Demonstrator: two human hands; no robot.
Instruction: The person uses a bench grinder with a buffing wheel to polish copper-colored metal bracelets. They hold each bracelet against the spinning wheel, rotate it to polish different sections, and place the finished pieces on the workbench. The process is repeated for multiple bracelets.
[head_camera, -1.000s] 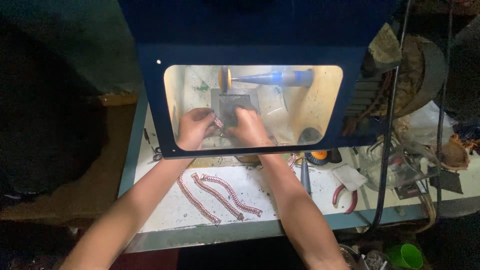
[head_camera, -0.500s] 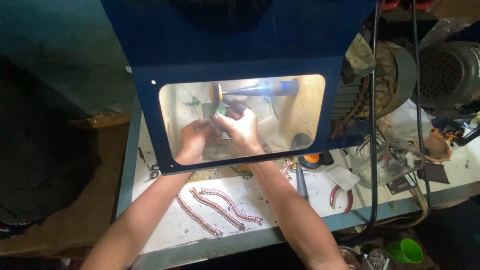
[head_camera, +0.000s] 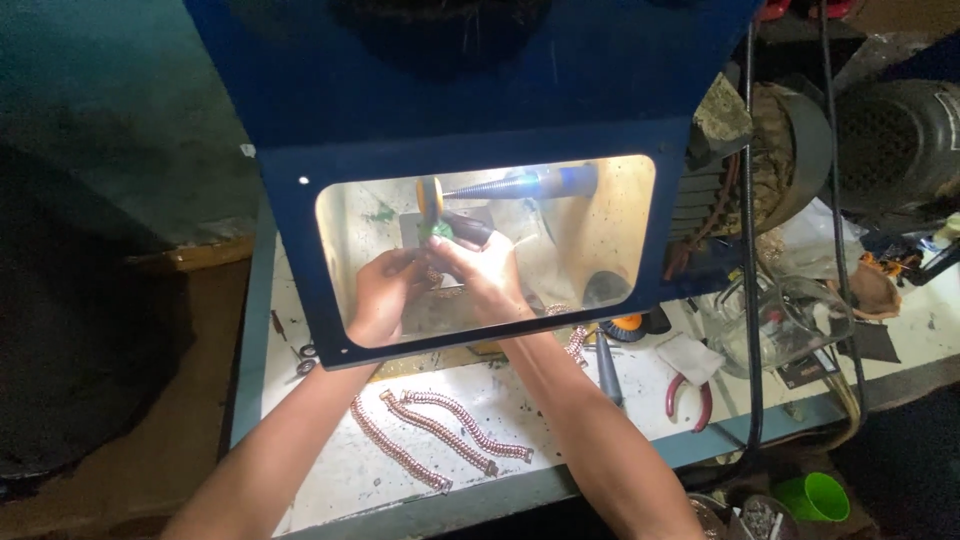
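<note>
Both hands work behind the window of a blue hood (head_camera: 470, 90). The left hand (head_camera: 378, 295) and right hand (head_camera: 485, 272) are curled shut together on a small chain (head_camera: 440, 283), just below the buffing wheel (head_camera: 430, 200). At six o'clock, three chains (head_camera: 440, 432) lie on the bench (head_camera: 330, 470) near its front edge. A green cup (head_camera: 812, 495) sits at four o'clock.

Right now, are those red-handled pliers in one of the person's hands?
No, the red-handled pliers lie on the white bench to the right, while both the left hand and right hand work behind the blue shield's window.
</note>
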